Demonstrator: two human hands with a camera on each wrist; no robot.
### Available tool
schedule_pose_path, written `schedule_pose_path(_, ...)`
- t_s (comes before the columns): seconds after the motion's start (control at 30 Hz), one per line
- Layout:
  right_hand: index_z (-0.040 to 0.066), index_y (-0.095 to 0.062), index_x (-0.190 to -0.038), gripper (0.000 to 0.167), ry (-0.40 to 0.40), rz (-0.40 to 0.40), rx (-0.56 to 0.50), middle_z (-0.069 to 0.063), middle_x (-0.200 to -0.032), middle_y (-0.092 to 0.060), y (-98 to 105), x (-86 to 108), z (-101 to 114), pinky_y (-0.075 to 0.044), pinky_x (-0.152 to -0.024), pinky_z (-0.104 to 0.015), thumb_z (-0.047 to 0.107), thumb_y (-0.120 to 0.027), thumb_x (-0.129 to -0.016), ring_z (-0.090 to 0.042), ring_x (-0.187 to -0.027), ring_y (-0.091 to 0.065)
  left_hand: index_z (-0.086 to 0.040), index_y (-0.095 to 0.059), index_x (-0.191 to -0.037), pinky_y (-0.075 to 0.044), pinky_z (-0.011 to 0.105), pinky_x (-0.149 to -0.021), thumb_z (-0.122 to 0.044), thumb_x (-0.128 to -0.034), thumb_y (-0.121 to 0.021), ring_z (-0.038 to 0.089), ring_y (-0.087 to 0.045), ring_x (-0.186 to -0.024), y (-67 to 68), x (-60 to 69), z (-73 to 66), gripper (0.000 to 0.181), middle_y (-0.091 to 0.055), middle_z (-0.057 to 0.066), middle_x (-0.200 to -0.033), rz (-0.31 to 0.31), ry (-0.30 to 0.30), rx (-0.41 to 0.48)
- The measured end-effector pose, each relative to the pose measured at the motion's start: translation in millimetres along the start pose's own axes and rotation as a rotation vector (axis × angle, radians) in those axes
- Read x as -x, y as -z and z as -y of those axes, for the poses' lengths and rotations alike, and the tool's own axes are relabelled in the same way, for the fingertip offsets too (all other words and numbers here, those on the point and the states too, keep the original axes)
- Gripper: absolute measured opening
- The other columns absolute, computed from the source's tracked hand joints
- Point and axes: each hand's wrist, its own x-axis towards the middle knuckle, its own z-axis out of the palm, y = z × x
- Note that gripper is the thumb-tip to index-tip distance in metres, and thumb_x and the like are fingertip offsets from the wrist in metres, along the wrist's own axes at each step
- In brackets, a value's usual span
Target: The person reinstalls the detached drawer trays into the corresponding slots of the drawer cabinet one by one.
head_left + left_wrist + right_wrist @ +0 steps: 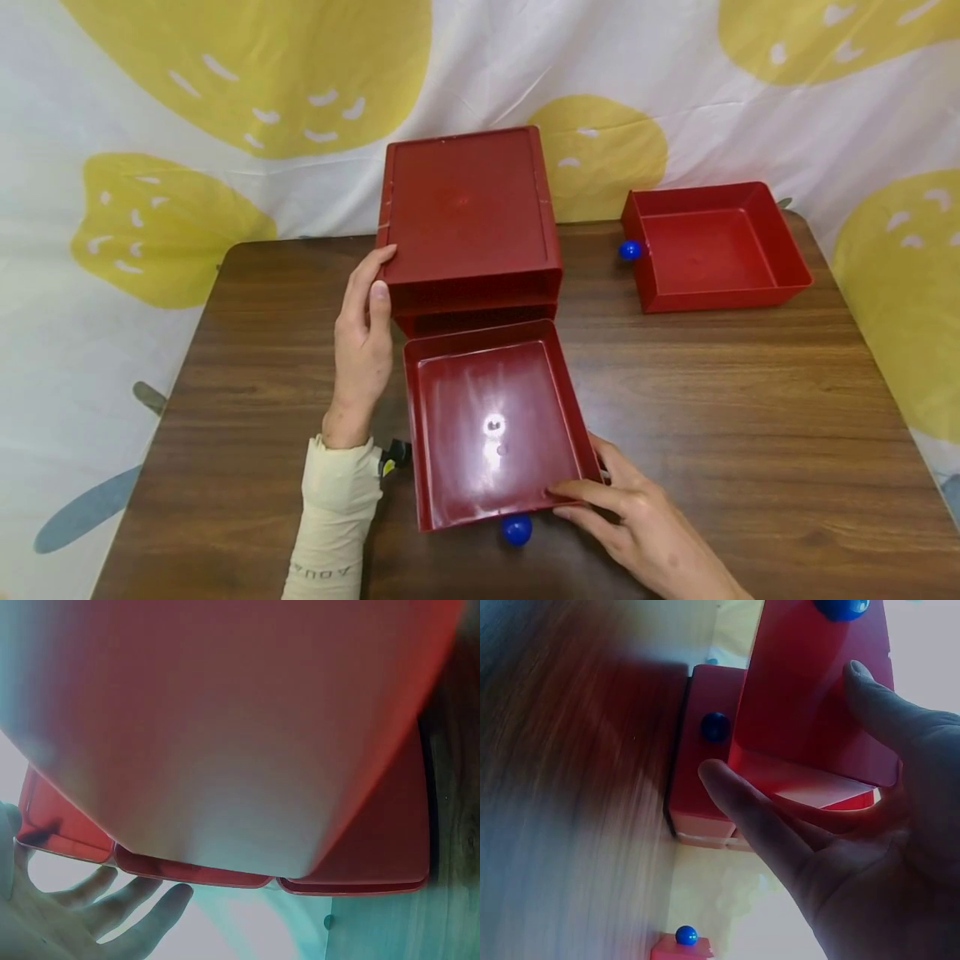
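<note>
A red plastic cabinet (pixel 465 208) stands at the back of the table, open slots facing me. My left hand (pixel 363 342) rests at its left front edge, fingers extended along the side; the left wrist view shows those fingers (pixel 154 922) beside the cabinet. In front of the slots, a red drawer (pixel 487 400) is held up by my right hand (pixel 637 517), which grips its front right corner, thumb on the front face. A blue knob (pixel 517 529) sits on that drawer's front. Beneath it, in the right wrist view, a lower drawer (pixel 705 772) sits in the cabinet.
Another red drawer (pixel 712 250) with a blue knob (pixel 630 250) lies on the wooden table (pixel 735 417) at the back right. A white curtain with yellow fruit print (pixel 322 183) hangs behind the table's back edge.
</note>
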Motion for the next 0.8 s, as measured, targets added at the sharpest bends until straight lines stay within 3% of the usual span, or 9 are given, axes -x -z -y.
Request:
schedule_pose_path(0.43,0.028,-0.078,-0.119,0.039,0.015,-0.019,-0.003,-0.012,-0.148,-0.057,-5.2,-3.1,3.3,-0.046,-0.103,-0.007,0.013,-0.086,-0.084,-0.024,-0.115,-0.068,-0.018,-0.059,-0.147,-0.035,0.027,-0.122,-0.015,-0.1108,-0.047,0.016,-0.049,-0.143,-0.8,0.8,3.9,0.038,-0.057,-0.001,-0.152,-0.006,-0.005,0.0)
schedule_pose_path(0.67,0.032,-0.077,-0.122,0.044,-0.032,-0.006,0.017,-0.009,-0.151,-0.055,-1.4,-3.7,9.6,-0.044,-0.104,-0.006,0.014,-0.087,-0.083,-0.023,-0.117,-0.067,-0.019,-0.059,-0.147,-0.035,0.027,-0.122,-0.016,-0.1109,-0.048,0.015,-0.049,-0.143,-0.7,0.8,0.6,0.038,-0.057,-0.002,-0.152,-0.007,-0.005,0.001)
schedule_pose_path(0.8,0.028,-0.078,-0.122,0.041,-0.005,-0.018,-0.001,-0.013,-0.151,-0.054,-1.9,-4.1,10.9,-0.045,-0.106,-0.009,0.013,-0.085,-0.085,-0.026,-0.119,-0.067,-0.021,-0.059,-0.147,-0.035,0.027,-0.122,-0.016,-0.1108,-0.048,0.014,-0.049,-0.143,0.3,0.5,-0.9,0.038,-0.057,-0.004,-0.152,-0.003,-0.004,0.007)
